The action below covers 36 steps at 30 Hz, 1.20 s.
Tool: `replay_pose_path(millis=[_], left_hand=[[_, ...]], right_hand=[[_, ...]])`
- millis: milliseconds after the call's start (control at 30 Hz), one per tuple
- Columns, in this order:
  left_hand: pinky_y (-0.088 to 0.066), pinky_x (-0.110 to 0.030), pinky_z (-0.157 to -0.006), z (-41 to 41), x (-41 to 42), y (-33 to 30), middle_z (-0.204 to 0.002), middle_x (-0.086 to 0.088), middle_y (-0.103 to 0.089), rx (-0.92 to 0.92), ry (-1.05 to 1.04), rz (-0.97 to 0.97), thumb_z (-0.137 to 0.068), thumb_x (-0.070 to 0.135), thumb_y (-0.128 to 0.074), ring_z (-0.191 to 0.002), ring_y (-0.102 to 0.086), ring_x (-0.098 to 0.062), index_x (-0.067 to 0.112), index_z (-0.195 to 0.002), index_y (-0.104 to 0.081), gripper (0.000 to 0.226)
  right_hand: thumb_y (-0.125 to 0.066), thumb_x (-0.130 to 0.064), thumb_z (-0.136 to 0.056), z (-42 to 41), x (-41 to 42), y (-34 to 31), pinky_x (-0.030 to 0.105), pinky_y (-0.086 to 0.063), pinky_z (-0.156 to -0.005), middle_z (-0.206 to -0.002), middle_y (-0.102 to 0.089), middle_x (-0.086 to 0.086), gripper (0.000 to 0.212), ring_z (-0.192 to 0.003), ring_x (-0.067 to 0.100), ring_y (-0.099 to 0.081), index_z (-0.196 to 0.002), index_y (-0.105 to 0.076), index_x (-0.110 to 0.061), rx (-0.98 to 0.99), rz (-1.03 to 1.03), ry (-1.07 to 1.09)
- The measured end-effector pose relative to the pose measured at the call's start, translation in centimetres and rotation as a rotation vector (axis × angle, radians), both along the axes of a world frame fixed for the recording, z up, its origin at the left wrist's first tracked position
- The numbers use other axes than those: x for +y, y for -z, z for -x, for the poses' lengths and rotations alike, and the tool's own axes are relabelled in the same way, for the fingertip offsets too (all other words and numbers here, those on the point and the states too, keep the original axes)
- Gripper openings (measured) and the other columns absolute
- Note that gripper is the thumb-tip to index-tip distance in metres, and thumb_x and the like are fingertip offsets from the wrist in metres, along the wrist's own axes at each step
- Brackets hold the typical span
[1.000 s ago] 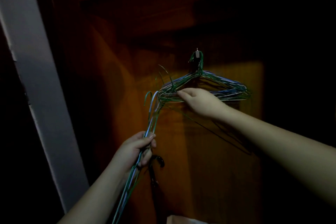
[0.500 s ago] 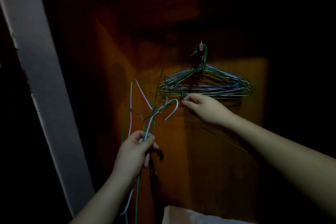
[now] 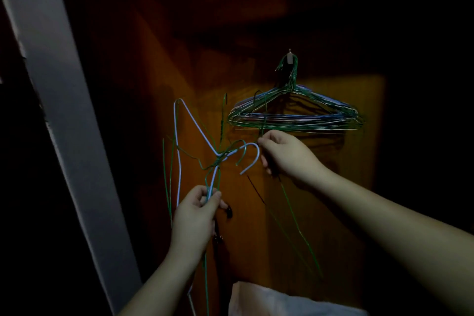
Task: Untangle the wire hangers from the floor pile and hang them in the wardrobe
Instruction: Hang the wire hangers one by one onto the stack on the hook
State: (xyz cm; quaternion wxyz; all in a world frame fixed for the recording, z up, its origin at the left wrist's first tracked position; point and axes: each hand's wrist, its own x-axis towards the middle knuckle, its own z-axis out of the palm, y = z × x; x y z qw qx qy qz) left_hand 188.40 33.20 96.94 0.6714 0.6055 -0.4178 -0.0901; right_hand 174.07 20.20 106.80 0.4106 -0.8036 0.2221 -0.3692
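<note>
The scene is a dim wardrobe interior with an orange-brown wooden back panel (image 3: 320,187). A grey door edge (image 3: 59,110) runs diagonally from 11 o'clock down to 7 o'clock, and a pale bag-like item (image 3: 277,300) sits at 6 o'clock; its exact nature cannot be told. At 1 o'clock, a stack of hung wire hangers (image 3: 295,118), green, blue and white, is suspended by its hooks from a small wall hook (image 3: 289,55) on the panel. Just left of centre, a tangled bundle of hangers (image 3: 200,141) stands between the two hands and partly in front of the panel; its white hook (image 3: 252,156) curves toward the right hand and lies just beside that hand's fingers. A dark hook-shaped fitting (image 3: 229,211) shows at the left hand's right edge. The left hand (image 3: 196,215), at 7 o'clock, has thumb and fingers curled round the lower wires of the bundle. The right hand (image 3: 287,155), at centre, pinches a green wire (image 3: 295,220) directly below the hung stack, fingers narrowly closed; this wire trails down toward 5 o'clock.
</note>
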Motion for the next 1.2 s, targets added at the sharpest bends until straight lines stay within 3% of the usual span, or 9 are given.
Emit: replay_pose_path(millis=[167, 400, 500, 733, 867, 1000, 1067, 1133, 1200], left_hand=[[-0.028, -0.026, -0.043, 0.2, 0.0, 0.1, -0.073, -0.033, -0.059, -0.011, 0.006, 0.042, -0.098, 0.015, -0.058, -0.042, -0.040, -0.023, 0.025, -0.073, -0.063, 0.027], [-0.030, -0.031, -0.046, -0.4, -0.1, 0.3, -0.070, -0.023, -0.062, -0.043, -0.012, 0.027, -0.097, 0.020, -0.059, -0.045, -0.039, -0.023, 0.027, -0.075, -0.063, 0.024], [-0.025, -0.024, -0.044, -0.5, -0.1, 0.5, -0.055, -0.008, -0.056, -0.097, -0.053, 0.009, -0.097, 0.020, -0.060, -0.041, -0.034, -0.017, 0.025, -0.073, -0.064, 0.025], [-0.025, -0.015, -0.040, -1.7, 0.0, -0.1, -0.048, 0.008, -0.055, -0.122, 0.017, -0.046, -0.097, 0.012, -0.059, -0.036, -0.034, -0.001, 0.005, -0.080, -0.064, 0.019], [-0.022, -0.020, -0.039, -2.7, -0.1, 0.0, -0.051, 0.004, -0.054, -0.104, 0.058, -0.064, -0.096, 0.013, -0.060, -0.037, -0.032, -0.010, 0.008, -0.079, -0.064, 0.019], [-0.024, -0.018, -0.036, -2.6, -0.2, -0.1, -0.048, 0.005, -0.054, -0.103, 0.092, -0.082, -0.096, 0.011, -0.059, -0.034, -0.033, -0.005, 0.003, -0.082, -0.062, 0.016], [-0.021, -0.018, -0.038, -2.9, -0.4, 0.0, -0.051, -0.004, -0.053, -0.067, 0.118, -0.074, -0.096, 0.010, -0.059, -0.035, -0.031, -0.010, 0.004, -0.082, -0.062, 0.016], [-0.021, -0.018, -0.038, -3.2, -0.6, 0.0, -0.064, -0.027, -0.054, -0.024, 0.147, -0.073, -0.096, 0.009, -0.059, -0.035, -0.032, -0.015, 0.003, -0.084, -0.061, 0.014], [-0.024, -0.017, -0.035, -3.5, -0.7, 0.1, -0.070, -0.025, -0.061, -0.009, 0.185, -0.079, -0.096, 0.005, -0.057, -0.032, -0.034, -0.016, -0.001, -0.087, -0.059, 0.011]], right_hand=[[-0.046, -0.033, -0.102, 0.1, 0.1, 1.1, 0.023, -0.042, -0.048, -0.056, -0.056, -0.005, 0.025, -0.045, 0.008, -0.048, -0.083, -0.054, -0.018, 0.026, 0.079, 0.016], [-0.050, -0.035, -0.099, 0.6, -0.2, 1.4, 0.021, -0.033, -0.046, -0.057, -0.053, -0.008, 0.022, -0.043, 0.001, -0.041, -0.081, -0.058, -0.025, -0.027, 0.113, 0.090], [-0.051, -0.032, -0.099, 0.8, -0.4, 1.1, 0.015, -0.030, -0.043, -0.052, -0.051, -0.012, 0.023, -0.043, -0.002, -0.043, -0.078, -0.057, -0.025, -0.032, 0.172, 0.133], [-0.046, -0.033, -0.102, 2.1, -1.9, -0.4, 0.011, -0.036, -0.050, -0.066, -0.059, -0.008, 0.019, -0.051, -0.006, -0.049, -0.088, -0.058, -0.029, 0.160, 0.314, 0.142], [-0.042, -0.031, -0.104, 2.4, -2.6, -0.8, 0.012, -0.033, -0.048, -0.065, -0.060, -0.008, 0.025, -0.047, -0.003, -0.046, -0.084, -0.056, -0.030, 0.213, 0.338, 0.104], [-0.041, -0.031, -0.104, 1.8, -2.7, -1.0, 0.012, -0.032, -0.045, -0.062, -0.060, -0.014, 0.023, -0.044, -0.002, -0.043, -0.089, -0.059, -0.031, 0.233, 0.334, 0.048], [-0.042, -0.033, -0.104, 1.6, -2.8, -1.2, 0.012, -0.031, -0.045, -0.055, -0.056, -0.020, 0.026, -0.044, -0.002, -0.043, -0.081, -0.054, -0.029, 0.240, 0.311, 0.028], [-0.044, -0.034, -0.103, 1.3, -3.0, -1.2, 0.011, -0.030, -0.043, -0.055, -0.057, -0.019, 0.024, -0.042, -0.001, -0.041, -0.082, -0.054, -0.028, 0.231, 0.274, 0.020], [-0.045, -0.035, -0.102, 1.1, -3.3, -1.1, 0.013, -0.031, -0.043, -0.055, -0.059, -0.018, 0.022, -0.041, 0.001, -0.039, -0.084, -0.055, -0.027, 0.224, 0.258, 0.032]])
